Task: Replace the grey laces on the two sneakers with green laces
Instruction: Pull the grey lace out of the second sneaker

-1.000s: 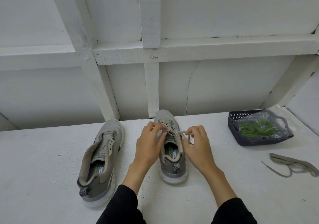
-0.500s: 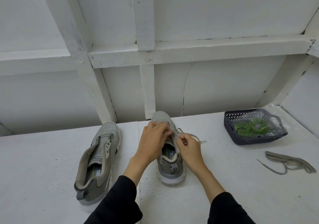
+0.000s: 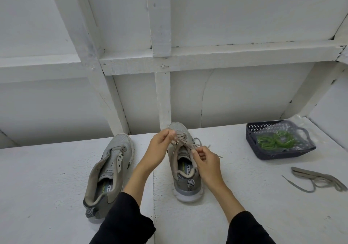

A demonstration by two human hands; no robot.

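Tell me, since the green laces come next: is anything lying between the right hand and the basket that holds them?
Nothing visible does. The right hand pinches the grey lace on the right sneaker; bare white tabletop runs from there to the basket with the green laces. The removed lace lies nearer, off that line.

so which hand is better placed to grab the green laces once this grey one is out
Right. The basket holding the green laces sits on the right hand's side; the left hand would have to cross over the laced sneaker.
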